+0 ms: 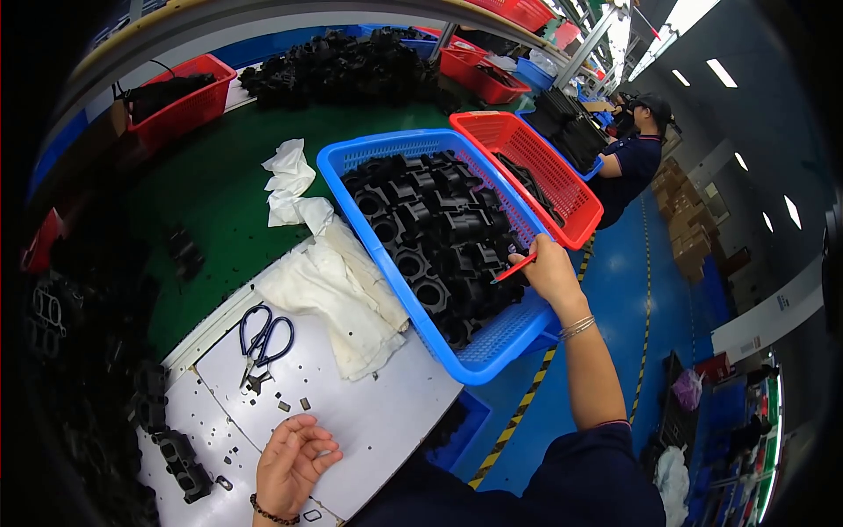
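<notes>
My right hand (553,270) is at the right side of a blue perforated basket (360,215), closed round a slim red pen-like tool (516,267). The basket holds rows of black moulded plastic parts (430,228) with round openings. Its fingers are over the parts nearest that rim; whether they also touch one is hard to make out. My left hand (299,461) rests low over the white tabletop (369,430), palm turned up, fingers loosely bent and apart, with nothing in it. A black plastic part (184,465) lies to its left, among small black scraps.
Dark-handled scissors (263,338) and a crumpled white cloth (338,294) lie left of the basket. A red basket (536,171) adjoins it. Black parts are heaped (347,70) at the back and along the left. A co-worker (637,154) stands beyond, by the blue floor (606,307).
</notes>
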